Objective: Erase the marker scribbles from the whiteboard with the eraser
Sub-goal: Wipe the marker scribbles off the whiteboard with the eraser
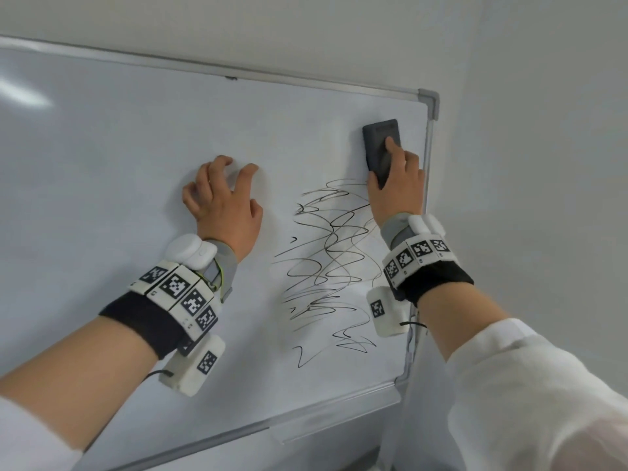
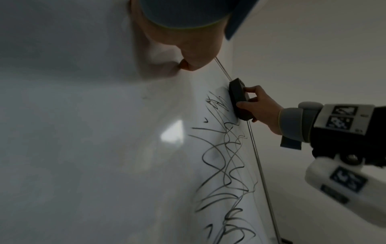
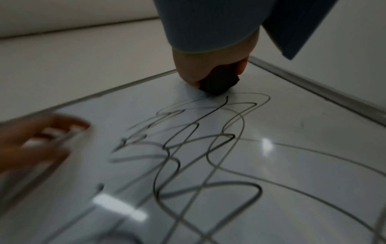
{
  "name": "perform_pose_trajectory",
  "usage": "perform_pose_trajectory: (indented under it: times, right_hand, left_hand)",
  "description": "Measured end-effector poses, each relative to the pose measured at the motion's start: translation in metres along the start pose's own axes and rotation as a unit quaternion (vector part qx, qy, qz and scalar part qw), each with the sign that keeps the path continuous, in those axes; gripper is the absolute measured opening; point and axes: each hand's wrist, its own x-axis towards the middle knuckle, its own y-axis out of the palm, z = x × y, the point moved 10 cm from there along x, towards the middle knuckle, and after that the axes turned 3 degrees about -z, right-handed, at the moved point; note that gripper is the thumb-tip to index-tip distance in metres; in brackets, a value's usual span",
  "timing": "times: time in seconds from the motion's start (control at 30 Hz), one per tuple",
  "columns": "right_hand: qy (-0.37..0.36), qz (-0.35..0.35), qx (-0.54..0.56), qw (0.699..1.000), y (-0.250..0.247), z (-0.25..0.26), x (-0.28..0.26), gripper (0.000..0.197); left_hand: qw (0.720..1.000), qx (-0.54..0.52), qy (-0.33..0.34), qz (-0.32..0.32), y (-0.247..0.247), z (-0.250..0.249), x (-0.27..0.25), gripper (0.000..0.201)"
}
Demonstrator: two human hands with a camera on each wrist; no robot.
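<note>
Black marker scribbles (image 1: 326,266) still cover a tall patch at the right of the whiteboard (image 1: 119,147), running from just under the eraser (image 1: 380,147) down toward the lower frame. The dark grey eraser lies flat on the board near its upper right corner, close beside the metal edge, and its lower end sits at the top loops of the scribbles. The right hand (image 1: 396,185) grips it, thumb on one side, fingers round the other, forefinger pressed on its back. The left hand (image 1: 224,198) is open, fingers spread and bent, their tips propped on bare board left of the marks; it holds nothing.

Judging by how much ink remains, wiping has barely begun. What could go wrong from here:
- The eraser is so near the right frame that a sideways stroke could knock against it and twist the eraser out of the grip.
- A narrow downward pass would likely leave strips of ink on either side, and the stray ticks at the left edge are easy to miss.
- Uneven pressure may smear the thick lines rather than lift them.
- The left wrist hangs near the marks and could drag through them.
</note>
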Motion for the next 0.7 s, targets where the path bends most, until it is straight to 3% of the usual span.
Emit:
perform_pose_trajectory:
  times: [0.17,0.33,0.53,0.7]
  right_hand:
    - [0.046,-0.010,0.007,0.999,-0.002,-0.009,0.003,0.058]
    - [-0.040,0.020,0.012,0.999,0.019,0.011,-0.021,0.057]
    - [0.091,-0.016,0.001,0.996,0.001,-0.045,0.001,0.059]
    - [0.055,-0.013,0.001,0.998,0.010,-0.037,-0.013,0.059]
  left_hand:
    - [1.000,0.003,0.003,-0.005,0.000,-0.002,-0.001,0.047]
    - [1.000,0.006,-0.001,-0.009,0.003,0.002,-0.001,0.047]
    - [1.000,0.006,0.011,-0.003,0.008,-0.003,-0.005,0.047]
    - [1.000,0.007,0.006,-0.011,0.013,-0.005,-0.007,0.046]
